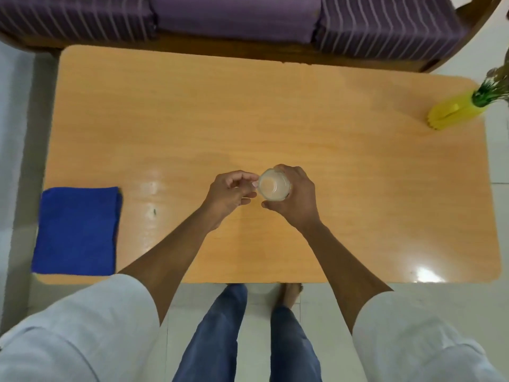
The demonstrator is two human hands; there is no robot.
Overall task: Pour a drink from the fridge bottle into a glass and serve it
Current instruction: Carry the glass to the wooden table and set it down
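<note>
A clear glass (273, 188) stands upright near the middle of the wooden table (275, 111), seen from straight above; a pale liquid seems to be in it. My right hand (296, 198) wraps around the glass from the right. My left hand (232, 193) is just left of it, fingers loosely curled, fingertips at the rim, with nothing in its grasp. No bottle is in view.
A folded blue cloth (78, 230) lies at the table's front left corner. A yellow vase with a plant (454, 111) stands at the far right corner. A purple striped sofa (234, 17) runs behind the table. My legs are at the front edge.
</note>
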